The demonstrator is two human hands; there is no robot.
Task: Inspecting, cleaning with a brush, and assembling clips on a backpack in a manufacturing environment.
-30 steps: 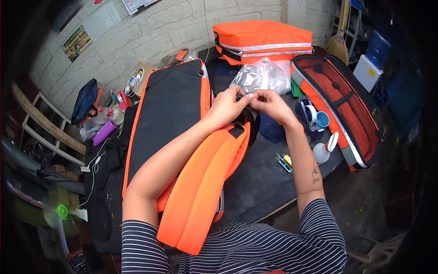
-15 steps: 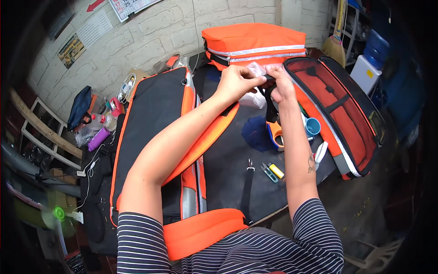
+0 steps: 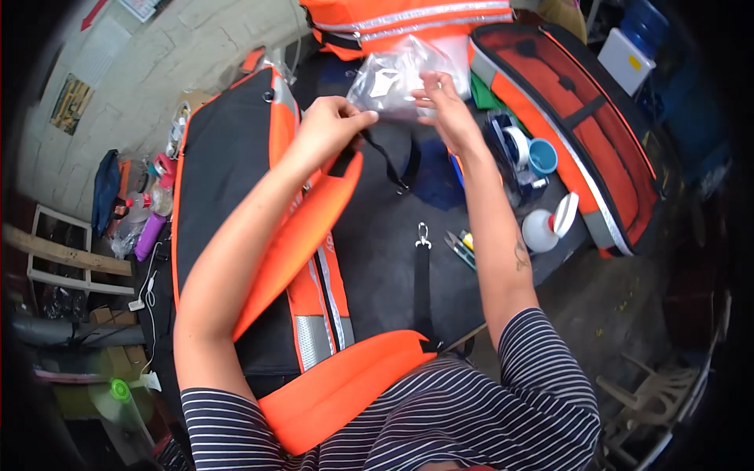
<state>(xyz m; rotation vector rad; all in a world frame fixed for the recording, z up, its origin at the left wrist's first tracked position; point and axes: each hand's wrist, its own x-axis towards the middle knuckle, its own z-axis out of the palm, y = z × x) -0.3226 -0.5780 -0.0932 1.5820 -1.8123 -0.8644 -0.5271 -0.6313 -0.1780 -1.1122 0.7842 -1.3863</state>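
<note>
My left hand (image 3: 328, 127) is closed, thumb against fingers, pinching the end of a black webbing strap (image 3: 385, 153). From there the strap droops in a loop toward a small metal clip on the dark table. My right hand (image 3: 448, 110) is open, its fingers apart, beside a clear plastic bag (image 3: 389, 78) at the far side. Under my left forearm lies a large black and orange bag (image 3: 228, 157). An orange padded shoulder strap (image 3: 306, 235) slants across it, and another orange pad (image 3: 345, 381) rests against my body.
An orange bag (image 3: 408, 20) stands at the back. On the right lies an orange bag with a mesh front (image 3: 565, 118). Near my right forearm are a blue cup (image 3: 542, 155), a white spray bottle (image 3: 542, 230), thread snips (image 3: 459, 250) and a black strap with a metal hook (image 3: 422, 282).
My hands have drawn apart, the left moving left with the black strap. My right hand has opened, and more of the clear plastic bag shows. The whole view has shifted.
</note>
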